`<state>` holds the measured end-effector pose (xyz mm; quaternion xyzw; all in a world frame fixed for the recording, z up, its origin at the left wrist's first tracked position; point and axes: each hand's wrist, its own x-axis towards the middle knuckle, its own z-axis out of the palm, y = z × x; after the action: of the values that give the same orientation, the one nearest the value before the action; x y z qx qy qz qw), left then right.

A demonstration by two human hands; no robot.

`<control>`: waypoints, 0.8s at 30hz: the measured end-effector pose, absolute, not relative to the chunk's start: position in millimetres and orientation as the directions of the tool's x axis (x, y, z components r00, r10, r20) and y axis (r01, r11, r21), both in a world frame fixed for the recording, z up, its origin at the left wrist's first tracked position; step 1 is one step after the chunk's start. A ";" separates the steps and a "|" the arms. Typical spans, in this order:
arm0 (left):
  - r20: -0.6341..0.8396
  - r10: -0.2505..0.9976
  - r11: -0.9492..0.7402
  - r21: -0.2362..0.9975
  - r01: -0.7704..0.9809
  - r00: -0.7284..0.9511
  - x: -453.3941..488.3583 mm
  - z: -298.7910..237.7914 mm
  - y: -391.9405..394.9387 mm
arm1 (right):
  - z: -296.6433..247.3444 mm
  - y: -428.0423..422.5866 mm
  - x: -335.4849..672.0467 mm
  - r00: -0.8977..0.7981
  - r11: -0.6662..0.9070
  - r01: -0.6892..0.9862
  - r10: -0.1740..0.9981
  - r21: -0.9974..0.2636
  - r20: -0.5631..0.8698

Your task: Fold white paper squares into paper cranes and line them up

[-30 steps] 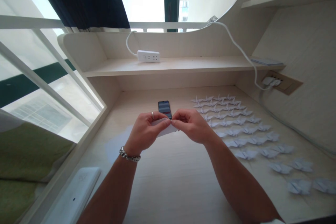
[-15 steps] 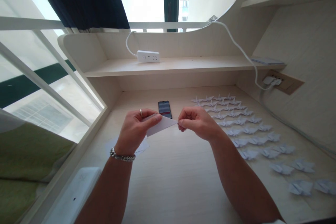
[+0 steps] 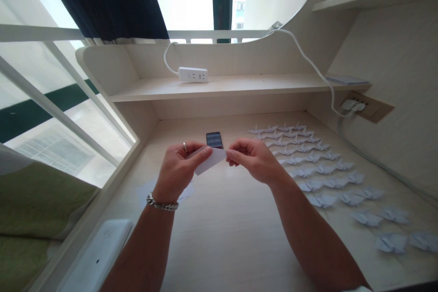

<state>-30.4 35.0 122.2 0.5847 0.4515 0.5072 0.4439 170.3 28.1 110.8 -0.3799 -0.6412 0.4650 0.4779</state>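
A folded piece of white paper (image 3: 211, 162) is held up above the desk between both hands. My left hand (image 3: 181, 164), with a ring and a chain bracelet, pinches its left part between the thumb on top and the fingers behind. The thumb and index finger of my right hand (image 3: 251, 157) are closed on the paper's pointed right tip. Fingers hide both ends of the paper. Just behind it a phone (image 3: 214, 139) lies on the desk, its lower part covered by the paper. Loose white paper sheets (image 3: 186, 191) lie under and beside my left wrist.
Rows of folded paper cranes (image 3: 310, 159) spread over the desk's right side. A white box-like object (image 3: 97, 253) lies at the front left. On the shelf (image 3: 236, 86) stands a power strip (image 3: 192, 75); a white cable (image 3: 313, 65) runs to the wall socket (image 3: 368, 106).
My right hand has shifted slightly left, towards my left hand. Less of the paper's pointed tip shows now, and the paper covers more of the phone.
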 end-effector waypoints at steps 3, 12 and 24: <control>0.176 0.978 -0.188 0.977 0.099 0.113 -29.8 124.7 34.8 | 109.4 28.9 170.0 -0.214 0.288 0.015 0.937 -0.958 0.278; 0.129 0.915 -0.248 0.927 0.281 0.382 -29.2 122.6 34.1 | 113.1 24.0 173.7 -0.283 0.326 0.265 0.926 -0.908 0.250; 0.200 0.911 -0.339 0.861 0.378 0.362 -28.9 122.6 33.9 | 114.7 29.4 178.9 -0.107 0.288 0.047 0.953 -0.956 0.282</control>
<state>-28.9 33.9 122.6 0.7362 0.4377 0.3573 0.3725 178.9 29.4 114.7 -0.4126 -0.6064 0.4309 0.5258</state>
